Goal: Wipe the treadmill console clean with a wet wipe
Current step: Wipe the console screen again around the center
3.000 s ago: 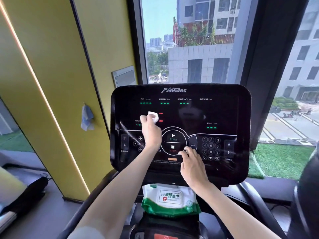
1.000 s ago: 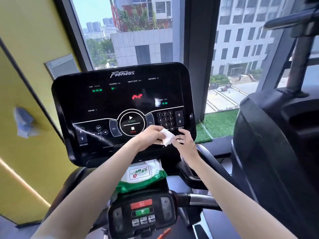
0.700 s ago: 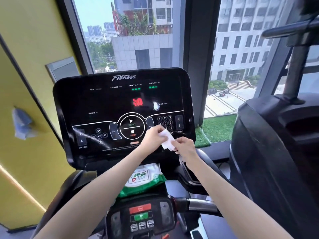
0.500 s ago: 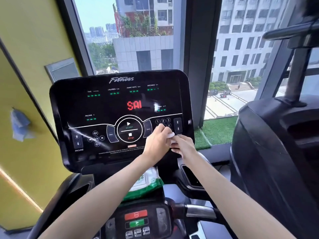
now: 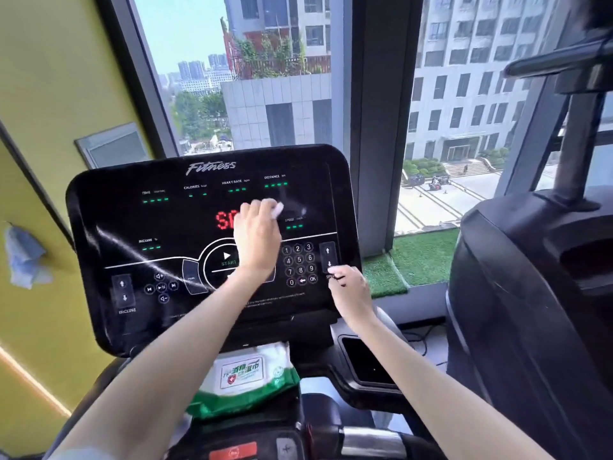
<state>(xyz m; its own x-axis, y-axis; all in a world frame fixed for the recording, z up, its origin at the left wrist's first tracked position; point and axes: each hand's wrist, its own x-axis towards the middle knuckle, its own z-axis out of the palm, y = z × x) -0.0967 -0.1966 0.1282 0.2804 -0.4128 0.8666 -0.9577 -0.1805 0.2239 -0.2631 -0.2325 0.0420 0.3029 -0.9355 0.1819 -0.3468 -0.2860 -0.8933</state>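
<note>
The black treadmill console [image 5: 132,220] fills the middle of the view, with lit green readouts and red letters. My left hand [image 5: 255,237] is pressed against the screen's upper middle, gripping a crumpled white wet wipe [image 5: 277,207] that sticks out past the fingertips. It covers part of the red letters and the start button. My right hand [image 5: 348,290] rests on the console's lower right corner, fingers curled beside the speed arrows, holding nothing that I can see.
A green and white wet wipe pack [image 5: 245,376] lies on the ledge under the console. A second dark machine [image 5: 530,310] stands close on the right. A yellow wall [image 5: 49,94] is at the left, a window behind.
My left hand has carried the wipe up from the keypad area to the upper middle of the screen. My right hand let go of the wipe and stayed at the lower right corner.
</note>
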